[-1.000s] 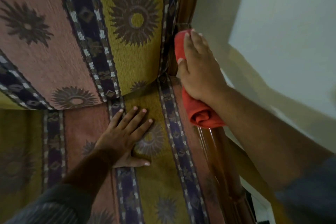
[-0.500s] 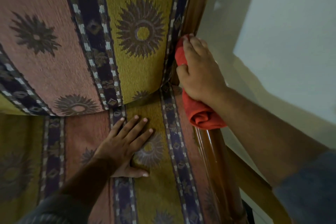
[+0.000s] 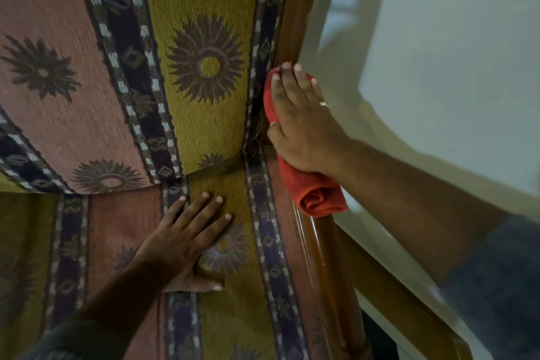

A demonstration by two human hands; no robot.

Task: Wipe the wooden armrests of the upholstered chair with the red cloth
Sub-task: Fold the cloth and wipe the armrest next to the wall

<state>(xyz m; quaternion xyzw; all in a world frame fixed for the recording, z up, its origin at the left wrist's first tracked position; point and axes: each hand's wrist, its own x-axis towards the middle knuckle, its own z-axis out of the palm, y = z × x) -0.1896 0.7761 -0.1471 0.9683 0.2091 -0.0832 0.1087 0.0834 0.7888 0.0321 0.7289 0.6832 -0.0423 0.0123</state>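
The red cloth (image 3: 317, 193), rolled at its near end, lies along the glossy brown wooden armrest (image 3: 327, 260) on the chair's right side. My right hand (image 3: 304, 123) presses flat on the cloth at the far end of the armrest, fingertips touching the wooden back frame (image 3: 295, 9). My left hand (image 3: 187, 242) rests palm down, fingers spread, on the patterned seat cushion (image 3: 233, 307). The striped backrest (image 3: 117, 67) with sun motifs fills the upper left.
A pale wall (image 3: 453, 52) stands close to the right of the chair. A lower wooden rail (image 3: 409, 310) runs diagonally below the armrest. A dark gap (image 3: 380, 339) shows at the bottom right.
My right hand stays at the far end of the armrest, its fingers now reaching over the cloth's tip. The view has shifted slightly. My left hand has not moved.
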